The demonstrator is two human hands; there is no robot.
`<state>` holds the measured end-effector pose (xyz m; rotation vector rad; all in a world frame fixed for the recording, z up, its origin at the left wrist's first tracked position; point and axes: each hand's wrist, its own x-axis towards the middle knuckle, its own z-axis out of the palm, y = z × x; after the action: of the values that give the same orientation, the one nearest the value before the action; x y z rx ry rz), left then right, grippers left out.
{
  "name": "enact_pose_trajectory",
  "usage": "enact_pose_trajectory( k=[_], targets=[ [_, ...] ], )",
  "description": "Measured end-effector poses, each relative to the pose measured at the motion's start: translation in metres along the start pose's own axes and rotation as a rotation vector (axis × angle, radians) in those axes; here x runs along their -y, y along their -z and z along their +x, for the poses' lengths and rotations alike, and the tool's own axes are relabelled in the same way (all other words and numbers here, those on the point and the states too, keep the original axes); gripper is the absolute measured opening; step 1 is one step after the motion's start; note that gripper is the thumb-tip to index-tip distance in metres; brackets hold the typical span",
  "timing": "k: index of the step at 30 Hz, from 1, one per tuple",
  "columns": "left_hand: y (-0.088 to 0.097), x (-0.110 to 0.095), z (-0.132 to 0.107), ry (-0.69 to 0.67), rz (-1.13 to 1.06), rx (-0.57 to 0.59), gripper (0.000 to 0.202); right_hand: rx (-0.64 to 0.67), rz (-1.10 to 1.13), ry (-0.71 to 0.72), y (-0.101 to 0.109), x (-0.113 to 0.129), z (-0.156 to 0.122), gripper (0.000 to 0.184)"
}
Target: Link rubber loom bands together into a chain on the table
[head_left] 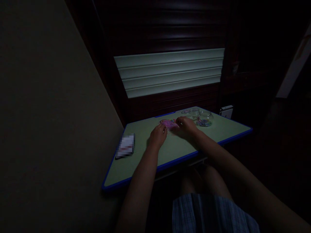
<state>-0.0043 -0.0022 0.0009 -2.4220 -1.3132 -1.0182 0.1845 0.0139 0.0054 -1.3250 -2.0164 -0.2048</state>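
A pile of small pink and purple pieces (pixel 169 124), with a few green and red bits at its back, lies on the light green tabletop (pixel 179 144). My left hand (pixel 158 134) is at the pile's left front edge, its fingers curled together and touching or just over the pieces. On the other side, my right hand (pixel 186 124) is bent in with thumb and fingers pinched at the pile's right edge. Whatever either hand holds is too small and dark to make out. Right of my right hand stands a clear round jar (pixel 204 119) with multicoloured small pieces at its bottom.
A second clear container (pixel 193 113) stands behind the jar, partly overlapped. A flat pale card or phone-like object (pixel 125 146), blurred out, lies at the table's left. The table has a blue rim (pixel 179 160). A wall rises at left; a slatted panel (pixel 170 72) stands behind.
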Motion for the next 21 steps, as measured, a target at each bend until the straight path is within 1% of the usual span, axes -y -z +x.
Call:
enact_pose_trajectory(
  k=[4, 7, 11, 13, 18, 21],
  targets=[
    [0.0, 0.001, -0.001, -0.003, 0.013, 0.002, 0.015, -0.076, -0.168, -0.041, 0.01, -0.005, 0.0, 0.024],
    [0.0, 0.001, -0.001, -0.01, 0.021, 0.0, 0.015, -0.19, -0.262, -0.095, 0.018, -0.013, -0.001, 0.027],
    [0.0, 0.001, -0.002, -0.011, 0.027, 0.001, 0.015, -0.386, -0.324, -0.24, 0.029, -0.027, -0.003, 0.028],
    [0.0, 0.0, -0.002, -0.004, 0.024, 0.015, 0.015, -0.445, -0.339, -0.312, 0.033, -0.032, -0.005, 0.029],
    [0.001, -0.001, -0.003, -0.007, 0.006, 0.02, 0.015, -0.481, -0.378, -0.398, 0.038, -0.04, -0.007, 0.031],
    [0.001, -0.001, -0.003, 0.003, 0.009, 0.034, 0.015, -0.489, -0.398, -0.48, 0.04, -0.043, -0.008, 0.032]
  ],
)
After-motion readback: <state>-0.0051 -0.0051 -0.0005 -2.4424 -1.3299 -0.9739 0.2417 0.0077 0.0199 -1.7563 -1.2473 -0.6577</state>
